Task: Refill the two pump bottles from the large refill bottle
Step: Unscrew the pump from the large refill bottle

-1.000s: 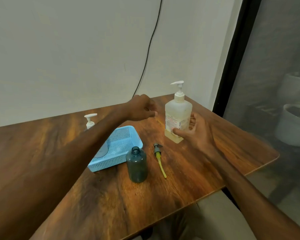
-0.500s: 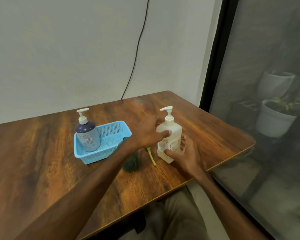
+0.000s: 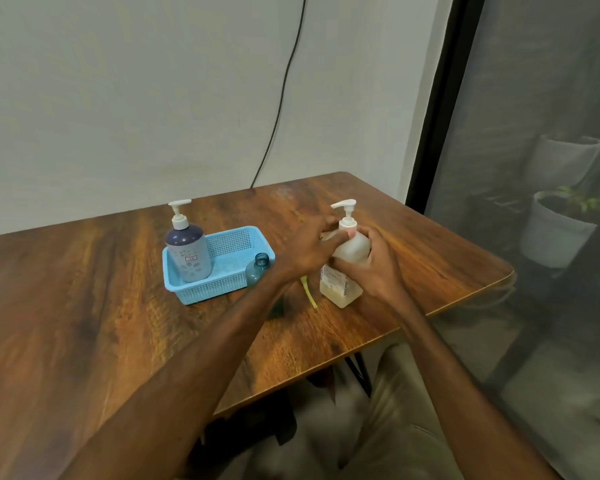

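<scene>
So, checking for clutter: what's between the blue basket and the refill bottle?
Head view: the open teal bottle, a yellow pump tube, and the left hand.

No legible text — labels on the refill bottle (image 3: 342, 289) and purple pump bottle (image 3: 189, 252) too blurred

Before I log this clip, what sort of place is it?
Probably a home room, not a lab: a wooden table against a plain wall with a hanging cable, a glass door with potted plants beyond, and a pump bottle in a blue basket.
</scene>
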`<control>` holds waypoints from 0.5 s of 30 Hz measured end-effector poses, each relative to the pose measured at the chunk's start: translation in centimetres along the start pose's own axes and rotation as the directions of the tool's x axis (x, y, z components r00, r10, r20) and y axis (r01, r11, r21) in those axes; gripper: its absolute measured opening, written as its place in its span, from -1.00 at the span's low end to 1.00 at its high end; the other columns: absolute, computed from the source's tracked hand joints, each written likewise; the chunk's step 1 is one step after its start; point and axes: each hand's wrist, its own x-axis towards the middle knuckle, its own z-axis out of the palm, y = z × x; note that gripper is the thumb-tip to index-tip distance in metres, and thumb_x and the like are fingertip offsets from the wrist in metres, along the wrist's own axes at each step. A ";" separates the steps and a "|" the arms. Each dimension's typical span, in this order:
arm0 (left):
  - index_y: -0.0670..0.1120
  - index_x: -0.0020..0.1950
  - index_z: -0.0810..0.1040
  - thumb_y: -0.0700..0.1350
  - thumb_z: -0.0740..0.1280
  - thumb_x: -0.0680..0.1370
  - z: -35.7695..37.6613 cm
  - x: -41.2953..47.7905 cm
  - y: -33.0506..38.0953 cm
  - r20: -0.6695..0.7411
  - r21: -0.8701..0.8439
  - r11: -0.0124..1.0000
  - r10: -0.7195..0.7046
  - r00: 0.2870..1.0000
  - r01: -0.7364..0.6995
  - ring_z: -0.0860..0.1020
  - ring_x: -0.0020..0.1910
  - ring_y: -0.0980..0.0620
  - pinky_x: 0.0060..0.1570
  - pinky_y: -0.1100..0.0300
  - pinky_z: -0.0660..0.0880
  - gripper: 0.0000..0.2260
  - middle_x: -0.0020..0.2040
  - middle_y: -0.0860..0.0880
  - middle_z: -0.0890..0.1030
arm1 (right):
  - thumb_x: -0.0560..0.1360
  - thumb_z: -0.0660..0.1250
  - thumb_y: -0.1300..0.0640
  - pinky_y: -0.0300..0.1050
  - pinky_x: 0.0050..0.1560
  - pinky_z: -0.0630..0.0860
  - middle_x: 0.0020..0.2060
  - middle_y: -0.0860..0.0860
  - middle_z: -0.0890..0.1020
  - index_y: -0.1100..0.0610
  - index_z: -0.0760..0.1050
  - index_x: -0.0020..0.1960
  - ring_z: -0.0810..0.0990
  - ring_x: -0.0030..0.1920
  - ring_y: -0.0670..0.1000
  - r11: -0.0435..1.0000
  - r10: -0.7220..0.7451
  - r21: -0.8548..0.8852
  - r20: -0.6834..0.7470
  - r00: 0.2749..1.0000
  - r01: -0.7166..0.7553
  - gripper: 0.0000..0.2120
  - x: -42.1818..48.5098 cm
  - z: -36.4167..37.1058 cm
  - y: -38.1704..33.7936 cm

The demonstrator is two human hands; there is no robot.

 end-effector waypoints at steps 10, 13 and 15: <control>-0.08 0.12 0.71 0.04 0.36 0.62 1.8 -1.0 1.1 -0.239 0.125 0.990 0.096 0.966 -0.067 0.64 -0.09 0.11 -0.09 0.19 0.56 -0.76 -0.02 0.00 0.73 | 0.32 0.62 -0.01 -0.22 -0.17 0.59 0.11 -0.06 0.63 0.06 0.47 0.31 0.64 0.04 -0.06 1.000 -0.003 0.026 -0.124 0.992 0.006 -0.36 -0.1 1.2 0.3; -0.11 0.10 0.73 0.03 0.41 0.59 2.4 -1.5 1.6 -0.334 0.138 0.989 0.099 0.937 -0.055 0.64 -0.13 0.12 -0.20 0.35 0.48 -0.76 -0.03 -0.03 0.74 | 0.37 0.59 -0.02 -0.40 -0.23 0.40 0.14 -0.03 0.62 0.08 0.45 0.33 0.61 0.08 -0.05 1.000 -0.025 -0.001 -0.171 0.985 0.025 -0.39 -0.7 1.6 0.0; -0.10 0.13 0.72 0.06 0.45 0.56 2.7 -1.5 1.9 -0.373 0.129 0.992 0.064 0.926 -0.016 0.61 -0.12 0.15 -0.24 0.45 0.43 -0.73 0.01 -0.01 0.73 | 0.37 0.59 -0.02 -0.41 -0.20 0.36 0.18 -0.02 0.61 0.07 0.43 0.35 0.60 0.13 -0.04 0.999 -0.034 -0.002 -0.180 0.983 0.034 -0.37 -0.9 1.7 0.0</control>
